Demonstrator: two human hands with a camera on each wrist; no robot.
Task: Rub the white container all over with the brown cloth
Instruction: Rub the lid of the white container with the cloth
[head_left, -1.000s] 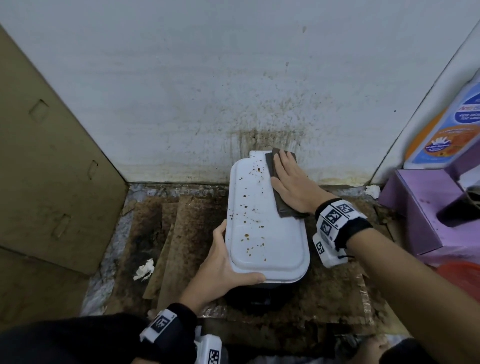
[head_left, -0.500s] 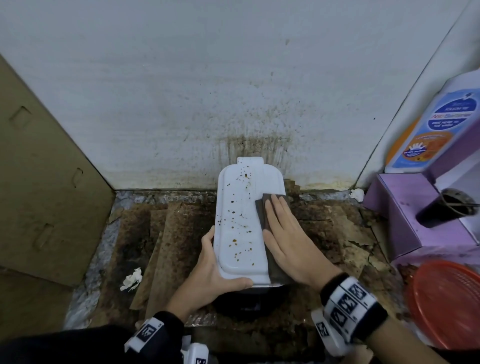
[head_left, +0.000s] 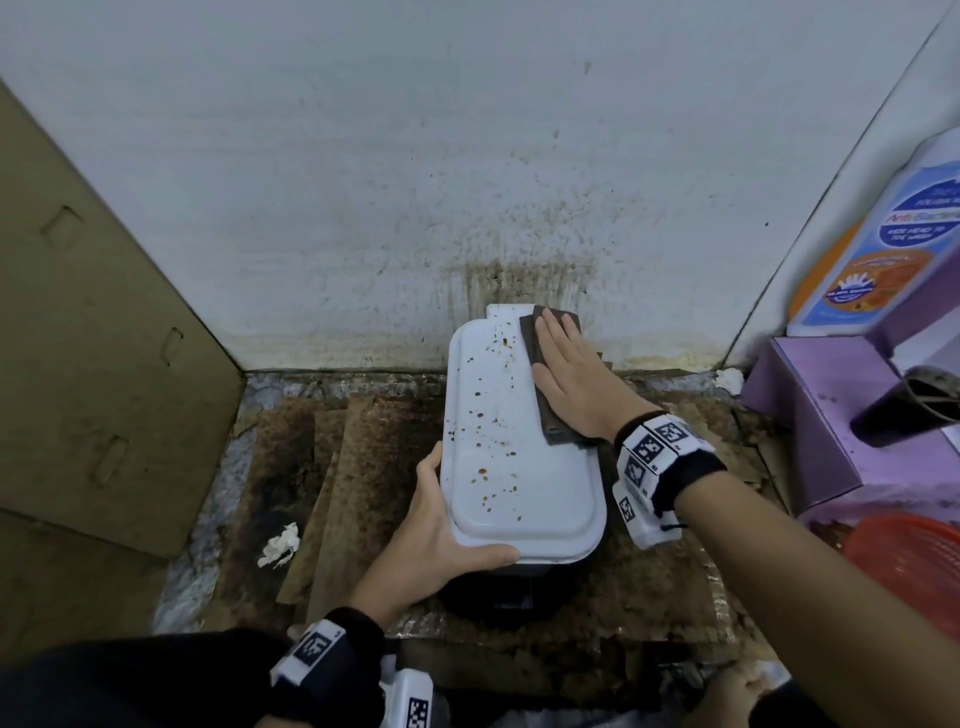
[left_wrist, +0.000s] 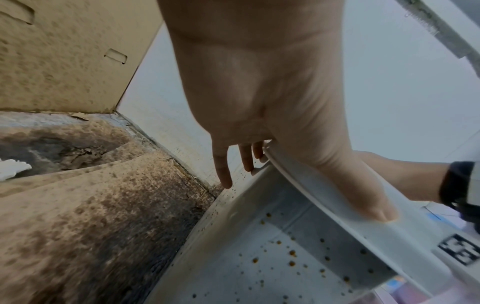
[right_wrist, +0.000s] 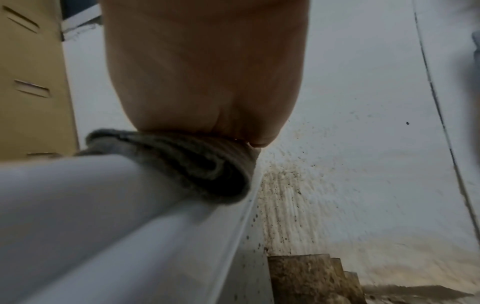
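The white container (head_left: 514, 467) stands against the stained wall, its flat lid dotted with brown specks. My right hand (head_left: 569, 374) lies flat on the brown cloth (head_left: 535, 343), pressing it onto the far right part of the lid. The folded cloth (right_wrist: 197, 164) bulges over the lid's edge under my palm in the right wrist view. My left hand (head_left: 441, 535) grips the lid's near left corner, thumb on top along the front rim (left_wrist: 363, 193) and fingers down the side.
Stained cardboard sheets (head_left: 363, 467) cover the floor around the container. A cardboard panel (head_left: 93, 364) stands on the left. A purple box (head_left: 831, 426), a detergent bottle (head_left: 883, 244) and a red basket (head_left: 914, 561) crowd the right. A white tissue scrap (head_left: 280, 543) lies at left.
My right hand slid the cloth from the lid's near right part back up to its far right end by the wall. The left hand kept its grip on the corner.
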